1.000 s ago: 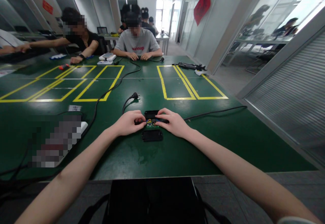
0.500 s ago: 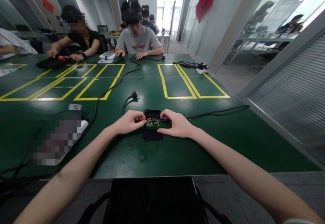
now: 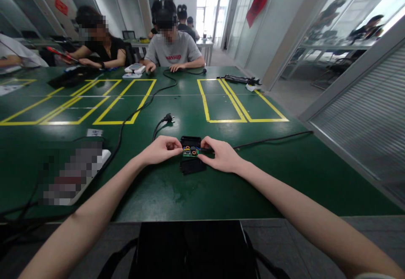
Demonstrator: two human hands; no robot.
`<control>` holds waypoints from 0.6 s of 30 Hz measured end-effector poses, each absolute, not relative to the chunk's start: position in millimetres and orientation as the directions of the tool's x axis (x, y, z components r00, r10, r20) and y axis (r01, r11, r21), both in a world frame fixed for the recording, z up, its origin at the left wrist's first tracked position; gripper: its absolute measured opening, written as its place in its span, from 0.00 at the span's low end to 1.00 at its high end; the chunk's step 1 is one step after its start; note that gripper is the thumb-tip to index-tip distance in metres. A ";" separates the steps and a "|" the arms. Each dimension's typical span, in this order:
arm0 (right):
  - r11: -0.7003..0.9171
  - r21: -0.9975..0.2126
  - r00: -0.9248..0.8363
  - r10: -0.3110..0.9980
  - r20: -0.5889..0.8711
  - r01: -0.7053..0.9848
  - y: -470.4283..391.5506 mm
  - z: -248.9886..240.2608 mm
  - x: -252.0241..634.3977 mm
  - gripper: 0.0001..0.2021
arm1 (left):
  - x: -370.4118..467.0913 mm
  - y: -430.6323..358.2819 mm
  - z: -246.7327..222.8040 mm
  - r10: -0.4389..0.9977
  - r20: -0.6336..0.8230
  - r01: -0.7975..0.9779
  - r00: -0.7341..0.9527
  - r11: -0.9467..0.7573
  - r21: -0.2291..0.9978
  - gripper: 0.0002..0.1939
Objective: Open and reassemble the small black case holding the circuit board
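Note:
A small green circuit board (image 3: 190, 152) with copper-coloured coils sits between my two hands, low over the table. My left hand (image 3: 163, 149) pinches its left end with thumb and fingers. My right hand (image 3: 220, 154) grips its right end, where a black cable joins the board. Just behind the board lies one black plastic case half (image 3: 190, 140), its hollow side up. The other case half (image 3: 193, 166) rests in front of it, slightly turned. From behind my left hand a black power plug (image 3: 168, 117) on a short curved cord sticks out.
On the green table (image 3: 152, 203), a white-edged device (image 3: 106, 158), mostly blurred out, lies left of my arm. A long black cable (image 3: 119, 133) crosses the left side. Yellow tape outlines (image 3: 226, 121) mark the far half. Black folded equipment (image 3: 238, 79) lies back right. Co-workers sit opposite.
The front case half has shifted a little to the right and turned. My right thumb has closed onto the board's right end. Across the table, a co-worker has lifted a red-handled item.

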State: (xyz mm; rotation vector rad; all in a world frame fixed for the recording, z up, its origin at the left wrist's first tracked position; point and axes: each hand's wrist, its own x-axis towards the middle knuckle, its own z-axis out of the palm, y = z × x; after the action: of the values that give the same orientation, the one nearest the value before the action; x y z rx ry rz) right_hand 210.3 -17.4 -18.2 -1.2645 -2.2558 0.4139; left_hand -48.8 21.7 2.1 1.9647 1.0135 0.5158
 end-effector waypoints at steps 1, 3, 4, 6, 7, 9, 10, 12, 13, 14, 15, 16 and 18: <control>0.506 -0.500 -0.424 0.862 0.277 0.702 -15.9 -17.4 212.2 0.08 | -49.4 22.3 2.4 0.809 -0.027 0.458 0.587 -0.304 0.836 0.18; 0.473 -0.495 -0.411 0.881 0.235 0.729 -12.3 -15.5 217.3 0.05 | -51.1 23.6 3.5 0.810 -0.042 0.444 0.585 -0.277 0.852 0.18; 0.459 -0.488 -0.411 0.887 0.210 0.743 -10.3 -14.6 220.3 0.05 | -52.1 24.2 4.5 0.810 -0.049 0.436 0.584 -0.262 0.861 0.18; 0.459 -0.484 -0.431 0.885 0.176 0.745 -7.0 -13.3 226.1 0.08 | -54.2 24.7 6.9 0.810 -0.068 0.421 0.582 -0.229 0.878 0.18; 0.473 -0.494 -0.448 0.876 0.178 0.729 -5.9 -13.1 228.6 0.09 | -55.3 24.6 8.3 0.808 -0.082 0.415 0.584 -0.210 0.885 0.18; 0.515 -0.534 -0.484 0.849 0.212 0.670 -5.1 -13.5 232.0 0.11 | -57.6 23.7 11.2 0.798 -0.107 0.397 0.593 -0.174 0.901 0.18; 0.537 -0.555 -0.499 0.834 0.236 0.635 -5.4 -14.0 232.9 0.11 | -58.8 23.0 12.5 0.791 -0.118 0.386 0.601 -0.157 0.909 0.18; 0.575 -0.585 -0.530 0.803 0.272 0.572 -7.1 -14.9 233.6 0.13 | -61.1 21.9 14.6 0.772 -0.136 0.369 0.620 -0.135 0.920 0.19; 0.590 -0.596 -0.550 0.787 0.278 0.544 -8.3 -15.2 233.7 0.13 | -62.0 21.5 15.3 0.760 -0.145 0.366 0.633 -0.129 0.922 0.19; 0.603 -0.605 -0.571 0.772 0.278 0.520 -9.6 -15.3 233.6 0.14 | -62.8 21.1 15.8 0.744 -0.157 0.368 0.650 -0.126 0.921 0.19; 0.612 -0.612 -0.592 0.758 0.273 0.501 -11.0 -15.1 233.5 0.14 | -63.3 20.8 16.3 0.721 -0.172 0.373 0.671 -0.128 0.919 0.18; 0.618 -0.618 -0.610 0.746 0.265 0.487 -12.2 -14.8 233.5 0.15 | -63.7 20.4 16.6 0.694 -0.189 0.380 0.695 -0.132 0.915 0.18; 0.625 -0.625 -0.640 0.727 0.249 0.467 -14.1 -14.1 233.5 0.15 | -63.7 19.4 17.3 0.636 -0.218 0.394 0.740 -0.146 0.908 0.17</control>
State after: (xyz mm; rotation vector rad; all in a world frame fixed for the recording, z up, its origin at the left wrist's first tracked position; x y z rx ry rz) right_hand 233.5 -14.1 -14.1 -0.9389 -2.3631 0.7147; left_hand -63.7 19.4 17.3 1.7689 0.8115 0.2578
